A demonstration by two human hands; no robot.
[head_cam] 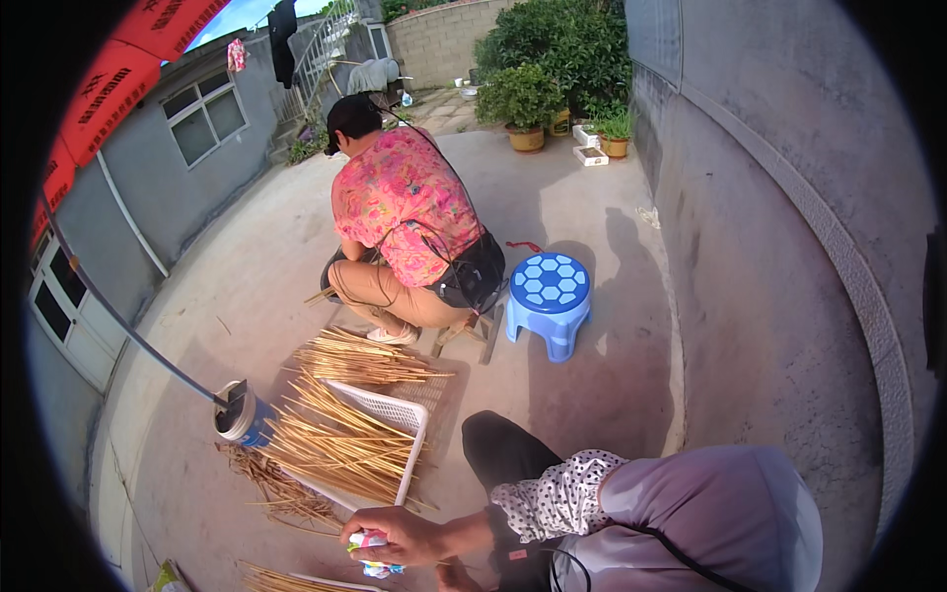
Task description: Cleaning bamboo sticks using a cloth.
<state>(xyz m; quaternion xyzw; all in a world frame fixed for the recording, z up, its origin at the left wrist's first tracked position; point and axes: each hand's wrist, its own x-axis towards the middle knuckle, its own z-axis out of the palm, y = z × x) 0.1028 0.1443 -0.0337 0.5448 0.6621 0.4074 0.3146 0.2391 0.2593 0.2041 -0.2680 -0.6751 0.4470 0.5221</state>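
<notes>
My right hand (399,536) is closed around a crumpled, soft-looking thing (370,547) in white, green, pink and blue, a wrapper or a cloth. Below it, part of my left hand (455,577) shows at the bottom edge, too cut off to tell its grip. Just beyond my right hand is a white plastic basket (416,451) with a loose heap of thin yellow-brown sticks (348,444) in it. Another bundle of sticks (362,357) lies past the basket. More sticks (285,579) are at the bottom edge, beside a pale rim.
Dry brown stalks (277,481) lie beside the basket. A bucket (248,422) holds the pole of a red umbrella (111,89). A co-worker (407,200) sits bent forward on a low stool, near a blue plastic stool (551,296). A grey wall (777,296) rises at right.
</notes>
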